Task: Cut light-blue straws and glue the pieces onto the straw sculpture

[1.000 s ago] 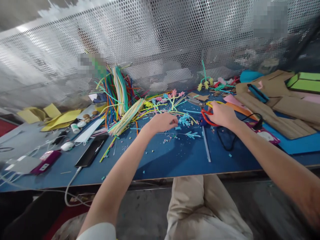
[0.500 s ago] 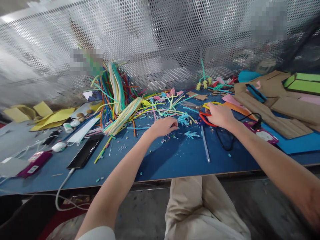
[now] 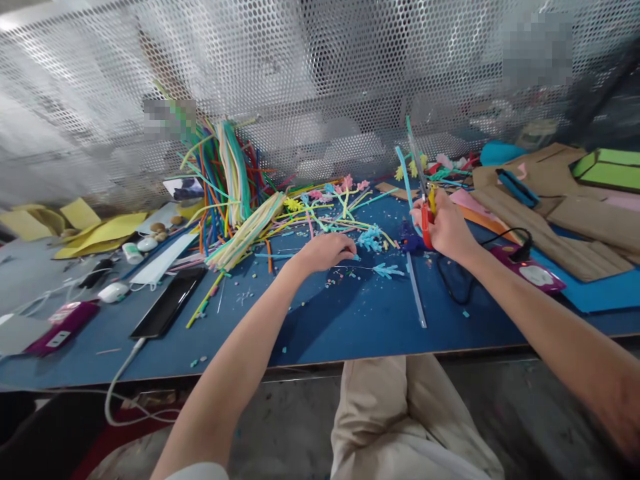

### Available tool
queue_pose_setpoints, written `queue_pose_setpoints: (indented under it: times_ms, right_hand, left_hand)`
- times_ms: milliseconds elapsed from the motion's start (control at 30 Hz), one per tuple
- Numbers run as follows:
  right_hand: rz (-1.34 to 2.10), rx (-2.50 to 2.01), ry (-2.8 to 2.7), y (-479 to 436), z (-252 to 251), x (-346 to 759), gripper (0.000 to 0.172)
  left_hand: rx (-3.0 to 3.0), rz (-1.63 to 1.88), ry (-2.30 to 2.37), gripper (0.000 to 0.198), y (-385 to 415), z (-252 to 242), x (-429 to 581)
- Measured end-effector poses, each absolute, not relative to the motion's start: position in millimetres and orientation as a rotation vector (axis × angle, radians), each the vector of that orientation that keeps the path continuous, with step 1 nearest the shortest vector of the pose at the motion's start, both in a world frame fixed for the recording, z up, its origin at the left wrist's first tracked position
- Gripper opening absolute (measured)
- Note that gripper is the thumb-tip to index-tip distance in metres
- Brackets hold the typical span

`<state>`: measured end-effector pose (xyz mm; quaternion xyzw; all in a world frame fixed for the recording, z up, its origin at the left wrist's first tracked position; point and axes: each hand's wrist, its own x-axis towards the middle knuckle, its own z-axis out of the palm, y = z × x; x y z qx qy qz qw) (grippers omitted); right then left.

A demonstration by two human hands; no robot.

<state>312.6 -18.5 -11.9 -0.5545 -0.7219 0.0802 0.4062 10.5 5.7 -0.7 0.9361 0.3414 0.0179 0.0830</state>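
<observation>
My right hand (image 3: pixel 445 227) is closed around the red and yellow handles of a pair of scissors (image 3: pixel 423 193), lifted with the blades pointing up. A light blue straw (image 3: pixel 404 175) stands beside the blades. My left hand (image 3: pixel 327 252) rests on the blue table (image 3: pixel 340 320) with fingers curled at a small light blue straw piece (image 3: pixel 354 257). Cut straw flowers (image 3: pixel 370 238) and a pale blue one (image 3: pixel 387 270) lie between the hands. A heap of coloured straws (image 3: pixel 235 193) lies to the left.
A black phone (image 3: pixel 167 303) with a white cable, a purple device (image 3: pixel 55 330) and yellow paper (image 3: pixel 95 233) lie at the left. Cardboard pieces (image 3: pixel 550 200), a green box (image 3: pixel 607 165) and a black cord (image 3: pixel 460 287) are at the right. A perforated metal screen (image 3: pixel 320 80) backs the table.
My right hand has lifted the scissors off the table and turned them upright. My left hand has stayed near the same spot with fingers curled.
</observation>
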Motion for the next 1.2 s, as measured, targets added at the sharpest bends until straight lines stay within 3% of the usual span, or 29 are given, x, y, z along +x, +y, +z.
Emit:
queue_pose_setpoints:
  times_ms: [300,633,833,1000,1200]
  right_hand:
    - [0.509,-1.254,-1.551,-30,-6,286,0.023]
    - [0.852,-0.983,-1.239,-24,-24,273,0.042]
    - [0.92,-0.947,-1.233,-26,-31,265,0.044]
    - [0.961,-0.873,-1.198,-30,-32,261,0.044]
    - [0.92,-0.887,-1.175,-27,-31,264,0.044]
  left_hand:
    - [2.864,0.048,1.09,0.022,0,-3,14]
    - [2.823,0.061,1.105,0.02,-1,9,9]
    - [2.672,0.35,1.267,0.016,-3,11,10]
    - [2.401,0.713,1.103,0.021,-3,5,20]
    - [2.071,0.657,0.925,0.027,-5,3,29]
